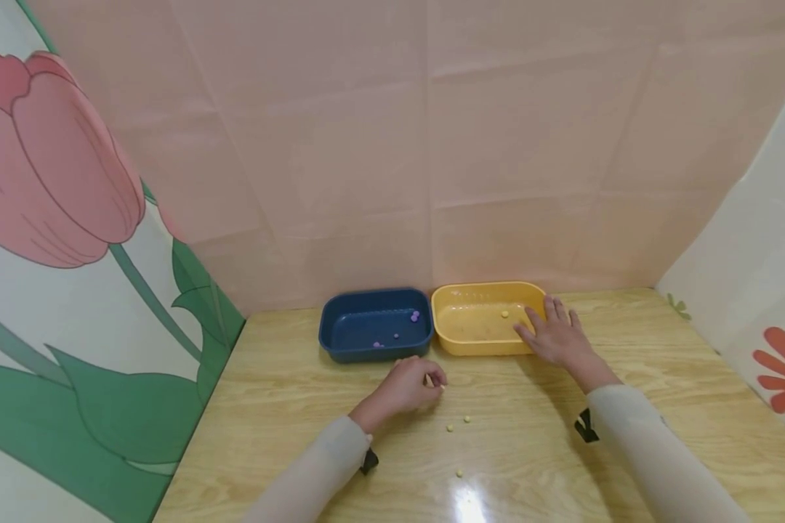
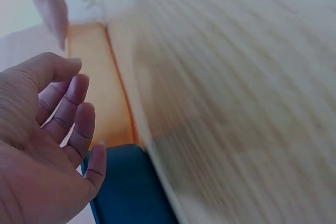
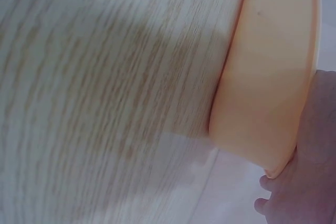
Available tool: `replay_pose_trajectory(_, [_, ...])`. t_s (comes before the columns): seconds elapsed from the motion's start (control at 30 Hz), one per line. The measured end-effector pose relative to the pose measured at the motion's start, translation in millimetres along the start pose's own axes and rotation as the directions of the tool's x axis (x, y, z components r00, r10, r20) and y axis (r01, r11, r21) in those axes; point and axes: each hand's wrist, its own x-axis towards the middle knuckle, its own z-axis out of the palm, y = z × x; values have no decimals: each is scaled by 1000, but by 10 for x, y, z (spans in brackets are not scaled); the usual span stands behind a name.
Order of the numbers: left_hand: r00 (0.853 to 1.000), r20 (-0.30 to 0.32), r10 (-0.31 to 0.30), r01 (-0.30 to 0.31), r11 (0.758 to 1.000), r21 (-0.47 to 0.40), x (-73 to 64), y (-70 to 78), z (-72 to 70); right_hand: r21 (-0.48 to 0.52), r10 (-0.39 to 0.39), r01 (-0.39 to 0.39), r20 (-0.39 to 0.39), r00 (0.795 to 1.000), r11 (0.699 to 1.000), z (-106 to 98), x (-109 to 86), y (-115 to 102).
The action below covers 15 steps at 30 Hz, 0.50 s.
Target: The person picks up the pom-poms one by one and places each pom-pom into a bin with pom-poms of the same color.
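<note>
My left hand (image 1: 408, 385) hovers over the table in front of the blue basin (image 1: 373, 356), fingers loosely bent. In the left wrist view the left hand (image 2: 47, 129) shows nothing between thumb and fingers. At the right end of the yellow basin (image 1: 487, 349), my right hand (image 1: 559, 338) touches the rim with spread fingers. The right wrist view shows that hand (image 3: 310, 166) against the basin's edge (image 3: 262, 93). Closest to me on the table lie small yellow balls (image 1: 467, 419), and another yellow ball (image 1: 505, 314) is inside the yellow basin.
Several small purple balls (image 1: 415, 316) lie in the blue basin. Both basins stand side by side at the back of the wooden table (image 1: 281, 407), against a pink cloth wall (image 1: 340, 145). Flower-printed panels (image 1: 59, 160) flank the table.
</note>
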Motion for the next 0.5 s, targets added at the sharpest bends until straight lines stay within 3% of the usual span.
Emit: replay_pose_trajectory(0.5, [999, -32, 10, -12, 999, -51, 175, 116, -85, 5, -11, 11, -9, 1000, 1000, -16, -22, -10])
